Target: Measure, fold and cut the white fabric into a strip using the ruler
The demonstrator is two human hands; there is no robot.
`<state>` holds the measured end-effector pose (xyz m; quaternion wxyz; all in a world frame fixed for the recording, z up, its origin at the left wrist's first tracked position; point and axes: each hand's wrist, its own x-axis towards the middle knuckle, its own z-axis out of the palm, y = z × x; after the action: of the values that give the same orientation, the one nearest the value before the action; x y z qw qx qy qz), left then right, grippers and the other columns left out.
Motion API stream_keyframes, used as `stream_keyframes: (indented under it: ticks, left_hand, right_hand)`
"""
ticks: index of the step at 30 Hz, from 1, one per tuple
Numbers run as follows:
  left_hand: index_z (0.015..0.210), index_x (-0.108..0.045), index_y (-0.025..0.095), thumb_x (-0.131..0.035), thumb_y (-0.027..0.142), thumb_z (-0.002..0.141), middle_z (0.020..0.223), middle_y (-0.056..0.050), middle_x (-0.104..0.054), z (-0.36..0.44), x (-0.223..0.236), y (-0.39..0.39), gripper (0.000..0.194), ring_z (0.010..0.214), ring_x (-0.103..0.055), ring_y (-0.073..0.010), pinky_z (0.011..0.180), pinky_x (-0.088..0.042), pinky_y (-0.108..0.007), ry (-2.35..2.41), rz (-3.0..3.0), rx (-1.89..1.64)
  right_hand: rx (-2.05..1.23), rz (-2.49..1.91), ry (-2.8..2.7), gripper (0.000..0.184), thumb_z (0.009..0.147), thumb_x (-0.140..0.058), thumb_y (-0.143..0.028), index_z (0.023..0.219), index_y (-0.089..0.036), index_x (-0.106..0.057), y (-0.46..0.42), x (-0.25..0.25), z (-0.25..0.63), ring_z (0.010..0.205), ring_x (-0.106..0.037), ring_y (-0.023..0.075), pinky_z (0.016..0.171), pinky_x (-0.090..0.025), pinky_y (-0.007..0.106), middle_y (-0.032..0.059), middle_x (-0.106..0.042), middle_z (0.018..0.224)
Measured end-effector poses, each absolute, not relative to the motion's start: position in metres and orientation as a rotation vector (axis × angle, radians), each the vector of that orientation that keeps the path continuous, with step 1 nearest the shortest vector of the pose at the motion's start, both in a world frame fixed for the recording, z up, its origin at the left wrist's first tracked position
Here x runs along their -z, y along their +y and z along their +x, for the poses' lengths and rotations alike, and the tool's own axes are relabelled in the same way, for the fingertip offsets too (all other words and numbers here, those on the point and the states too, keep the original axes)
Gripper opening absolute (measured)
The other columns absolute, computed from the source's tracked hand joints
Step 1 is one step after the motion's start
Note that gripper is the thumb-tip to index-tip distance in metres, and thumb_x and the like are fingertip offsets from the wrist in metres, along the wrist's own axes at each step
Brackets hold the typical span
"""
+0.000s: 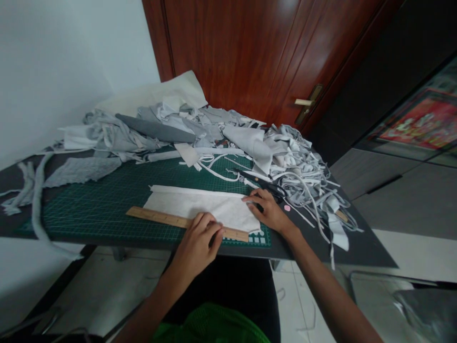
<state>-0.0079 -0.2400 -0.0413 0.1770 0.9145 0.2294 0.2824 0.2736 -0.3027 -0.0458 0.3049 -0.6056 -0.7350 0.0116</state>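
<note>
Left hand (198, 245): fingers together, palm down, pressing on a wooden ruler (160, 218) without gripping it. Right hand (266, 212): fingers apart, tips resting on the right end of a white fabric piece (200, 207), with black-handled scissors (266, 183) just beyond. Fabric lying flat on a green cutting mat (89, 214), ruler along its near edge. Mat on a dark table (357, 250). Heap of grey and white fabric scraps (296, 166) behind and to the right, overlapping the mat's far edge.
</note>
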Motion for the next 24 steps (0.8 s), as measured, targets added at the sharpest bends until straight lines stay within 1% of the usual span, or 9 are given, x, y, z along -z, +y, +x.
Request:
stream_keyframes:
  ticks: [4, 7, 9, 10, 11, 12, 14, 18, 24]
  left_hand:
    - [0.072, -0.061, 0.02, -0.058, 0.027, 0.1, 0.095, -0.005, -0.06, 0.01, 0.033, -0.227, 0.028, 0.101, -0.055, -0.0232, 0.089, -0.05, -0.04, 0.632, 2.645, -0.782]
    - [0.07, -0.059, 0.02, -0.061, 0.023, 0.096, 0.102, -0.006, -0.061, 0.02, 0.03, -0.213, 0.026, 0.107, -0.054, -0.0243, 0.092, -0.05, -0.041, 0.534, 2.701, -0.7]
    - [0.084, -0.066, 0.02, -0.059, 0.019, 0.095, 0.117, -0.007, -0.062, 0.024, 0.031, -0.206, 0.013, 0.118, -0.052, -0.026, 0.1, -0.049, -0.044, 0.469, 2.747, -0.653]
    - [0.097, -0.069, 0.02, -0.056, 0.016, 0.095, 0.127, -0.008, -0.061, 0.025, 0.032, -0.205, 0.013, 0.126, -0.049, -0.0269, 0.107, -0.047, -0.046, 0.445, 2.77, -0.635]
    - [0.113, -0.068, 0.021, -0.054, 0.015, 0.095, 0.138, -0.008, -0.057, 0.026, 0.033, -0.203, 0.024, 0.134, -0.045, -0.0275, 0.113, -0.043, -0.048, 0.427, 2.793, -0.617]
    - [0.128, -0.064, 0.021, -0.052, 0.013, 0.095, 0.147, -0.008, -0.053, 0.026, 0.035, -0.203, 0.037, 0.141, -0.04, -0.0278, 0.119, -0.038, -0.05, 0.413, 2.818, -0.596]
    - [0.146, -0.053, 0.023, -0.049, 0.012, 0.094, 0.16, -0.008, -0.044, 0.026, 0.039, -0.202, 0.053, 0.151, -0.03, -0.0281, 0.126, -0.029, -0.053, 0.393, 2.874, -0.526]
    - [0.153, -0.047, 0.028, -0.048, 0.013, 0.095, 0.166, -0.006, -0.037, 0.025, 0.044, -0.202, 0.06, 0.156, -0.026, -0.0282, 0.129, -0.021, -0.056, 0.398, 2.934, -0.403]
    - [0.155, -0.044, 0.027, -0.047, 0.012, 0.092, 0.167, -0.006, -0.035, 0.027, 0.044, -0.205, 0.065, 0.158, -0.024, -0.027, 0.13, -0.019, -0.055, 0.467, 2.936, -0.398]
  right_hand:
    - [0.01, -1.642, -1.878, 0.027, 0.101, -0.053, -0.023, 0.121, -0.023, -0.071, -0.302, 0.05, 0.267, 0.106, -0.056, 0.0269, 0.097, -0.046, 0.045, 0.0103, -0.059, 0.116]
    - [0.027, -1.648, -1.855, 0.026, 0.099, -0.054, -0.02, 0.119, -0.022, -0.071, -0.3, 0.052, 0.264, 0.108, -0.056, 0.0275, 0.099, -0.046, 0.045, 0.0106, -0.058, 0.115]
    - [0.032, -1.637, -1.852, 0.026, 0.098, -0.055, -0.019, 0.119, -0.021, -0.071, -0.299, 0.052, 0.264, 0.107, -0.056, 0.0273, 0.099, -0.045, 0.045, 0.0105, -0.058, 0.114]
    - [0.034, -1.632, -1.853, 0.026, 0.098, -0.055, -0.018, 0.119, -0.021, -0.071, -0.299, 0.052, 0.265, 0.107, -0.056, 0.0271, 0.099, -0.045, 0.045, 0.0104, -0.058, 0.114]
    - [0.034, -1.627, -1.855, 0.026, 0.098, -0.055, -0.018, 0.119, -0.021, -0.071, -0.298, 0.052, 0.265, 0.106, -0.055, 0.0269, 0.098, -0.045, 0.044, 0.0103, -0.058, 0.113]
    - [0.032, -1.623, -1.855, 0.027, 0.098, -0.056, -0.017, 0.119, -0.021, -0.071, -0.298, 0.052, 0.266, 0.105, -0.055, 0.0268, 0.097, -0.045, 0.044, 0.0101, -0.058, 0.112]
    - [0.024, -1.614, -1.854, 0.027, 0.097, -0.057, -0.017, 0.119, -0.021, -0.071, -0.298, 0.053, 0.267, 0.105, -0.055, 0.0267, 0.097, -0.045, 0.044, 0.0096, -0.058, 0.112]
    - [0.009, -1.604, -1.847, 0.028, 0.096, -0.058, -0.016, 0.12, -0.022, -0.071, -0.297, 0.054, 0.268, 0.105, -0.056, 0.0269, 0.097, -0.045, 0.044, 0.0091, -0.059, 0.112]
    - [0.009, -1.634, -1.818, 0.029, 0.095, -0.057, -0.014, 0.118, -0.023, -0.072, -0.297, 0.054, 0.267, 0.106, -0.056, 0.0272, 0.097, -0.046, 0.045, 0.0092, -0.059, 0.112]
